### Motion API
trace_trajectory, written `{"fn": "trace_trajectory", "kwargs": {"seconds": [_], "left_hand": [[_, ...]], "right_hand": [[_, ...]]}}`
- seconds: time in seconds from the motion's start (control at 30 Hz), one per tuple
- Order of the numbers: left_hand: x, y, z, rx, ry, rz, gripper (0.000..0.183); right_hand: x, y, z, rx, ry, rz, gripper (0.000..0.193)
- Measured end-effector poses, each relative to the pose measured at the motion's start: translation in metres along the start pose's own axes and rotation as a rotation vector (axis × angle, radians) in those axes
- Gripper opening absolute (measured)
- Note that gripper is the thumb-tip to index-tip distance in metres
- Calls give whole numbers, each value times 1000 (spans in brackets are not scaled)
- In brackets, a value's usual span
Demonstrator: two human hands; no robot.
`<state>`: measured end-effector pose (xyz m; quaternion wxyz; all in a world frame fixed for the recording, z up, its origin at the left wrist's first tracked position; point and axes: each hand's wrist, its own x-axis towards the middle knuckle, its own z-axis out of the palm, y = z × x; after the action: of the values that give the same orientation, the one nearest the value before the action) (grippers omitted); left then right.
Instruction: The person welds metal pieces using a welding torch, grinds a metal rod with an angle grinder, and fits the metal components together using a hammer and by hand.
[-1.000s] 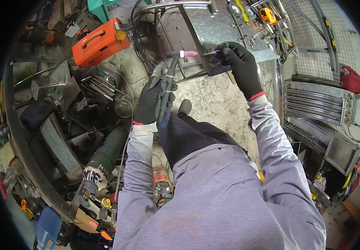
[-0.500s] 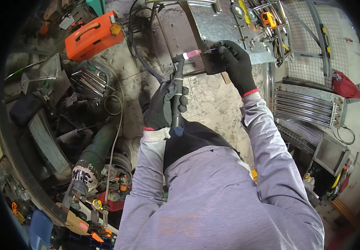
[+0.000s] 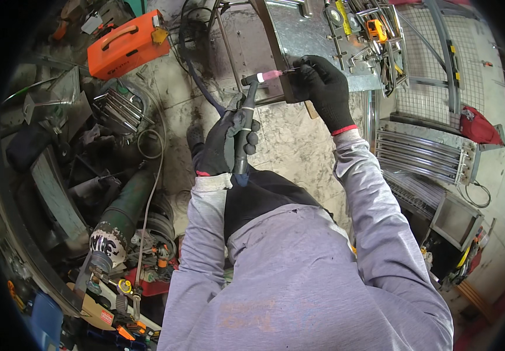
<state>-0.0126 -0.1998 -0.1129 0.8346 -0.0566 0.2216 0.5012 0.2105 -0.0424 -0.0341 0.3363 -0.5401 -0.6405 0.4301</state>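
Head view

1. Edges: metal sheet (image 3: 308, 38) at top centre, with dark steel bar (image 3: 273, 44) slanting down along its left side to just behind the right fingers; contact between bar and glove impossible to tell.
2. Room for moving: stretch of pale, stained floor (image 3: 290, 134) below the fingertips, between both forearms; heaped scrap and steel parts well off to the left, polished-tube rack (image 3: 421, 153) well off to the right.
3. Counted: one torch (image 3: 246, 120), black-bodied, with pink nozzle (image 3: 271, 75); one thin rod (image 3: 291, 71); one orange case (image 3: 128, 50); one green cylinder (image 3: 121, 213); one orange tape measure (image 3: 376, 31); one red bag (image 3: 477, 126). Tubes in the rack: several, too crowded for a sure count.
4. Left hand (image 3: 223, 146), dark-gloved: wrapped round the torch body, fingers curled over from its right side; torch nearly upright in the picture, nozzle directed right, in front of the bar.
5. Right hand (image 3: 321, 85), dark-gloved: raised, thumb and fingertips pinched together on the thin rod, just beside the nozzle tip; far end of the rod hidden by the glove.
6. Forearms: both reaching forward from the lower edge, right one slanting inward.
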Motion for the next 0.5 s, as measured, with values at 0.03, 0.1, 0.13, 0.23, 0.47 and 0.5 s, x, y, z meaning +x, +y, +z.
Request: {"fn": "trace_trajectory", "kwargs": {"seconds": [0.03,0.1,0.13,0.23,0.47,0.5], "left_hand": [[-1,-1,1,-1,0,0,33],[-3,-2,2,45,26,35,37],[-3,-1,0,45,29,38,37],[-2,1,-2,47,-11,25,39],[0,2,-5,52,4,23,41],[0,1,-5,47,4,19,41]], "right_hand": [[0,1,-1,-1,0,0,26],[1,-1,-1,-58,-7,-16,25],[1,-3,1,-56,-10,-16,25],[-1,-7,1,-116,-13,-33,24],[-3,-9,5,-139,12,-74,24],[-3,-8,4,-180,15,-106,24]]}}
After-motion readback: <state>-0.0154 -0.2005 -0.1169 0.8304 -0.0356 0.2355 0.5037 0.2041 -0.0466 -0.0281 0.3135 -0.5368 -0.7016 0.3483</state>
